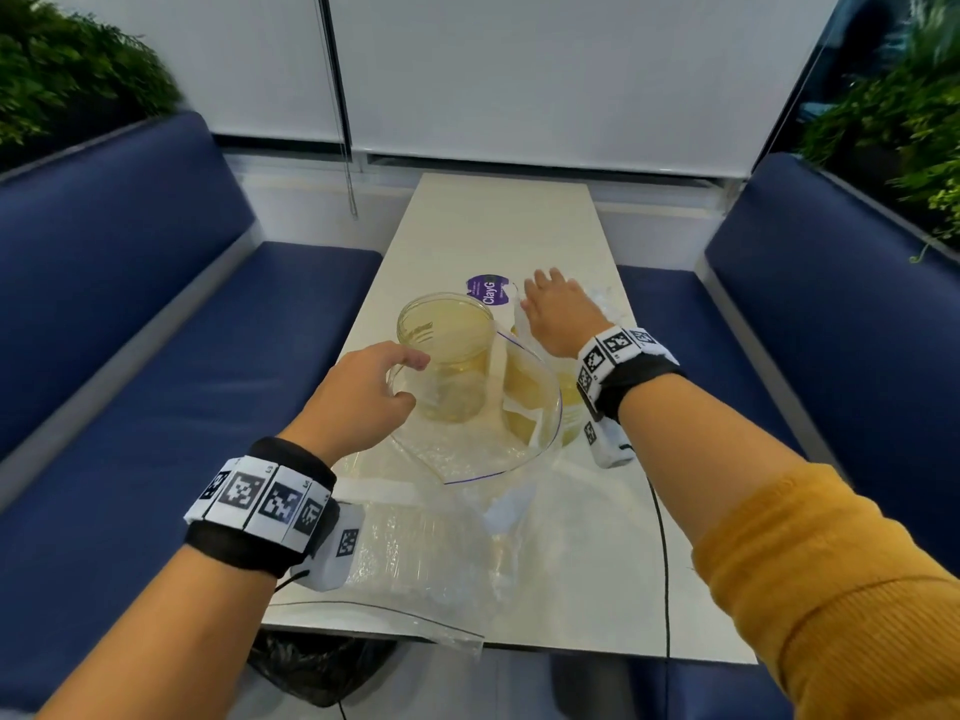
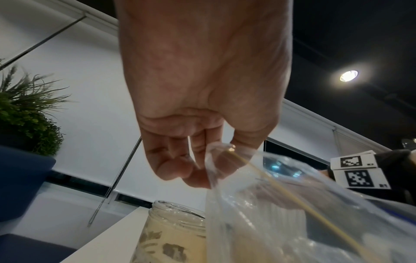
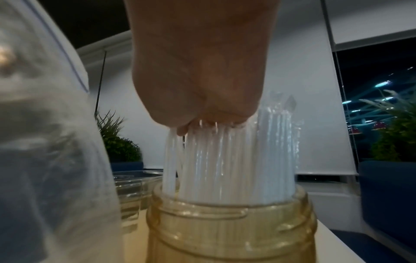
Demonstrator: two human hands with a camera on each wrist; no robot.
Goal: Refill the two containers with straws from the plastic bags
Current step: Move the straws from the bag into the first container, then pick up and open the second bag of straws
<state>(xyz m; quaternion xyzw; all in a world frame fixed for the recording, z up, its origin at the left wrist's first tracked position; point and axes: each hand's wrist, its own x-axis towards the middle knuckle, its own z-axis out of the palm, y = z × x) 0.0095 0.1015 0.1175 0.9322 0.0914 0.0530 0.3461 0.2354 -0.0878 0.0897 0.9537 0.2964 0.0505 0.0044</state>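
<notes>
So the left hand [image 1: 363, 394] has the rim of an open plastic bag [image 1: 498, 433] pinched between thumb and curled fingers [image 2: 178, 170], holding the mouth of it up off the desk [image 1: 498, 226]. Just past those fingers sits an empty jar [image 1: 449, 356], standing upright. The right hand [image 1: 558, 317] is palm-down on top of a bunch of white straws [image 3: 227, 160] that stand upright in a second jar [image 3: 229, 227], right under the palm. Can't really tell from the wrist view how its fingers lie; from above they look relaxed and spread over the straw tops. A second plastic bag [image 1: 415, 558] lies flat on the desk near the left wrist. Beyond the right fingertips there's a purple lid [image 1: 488, 291].
</notes>
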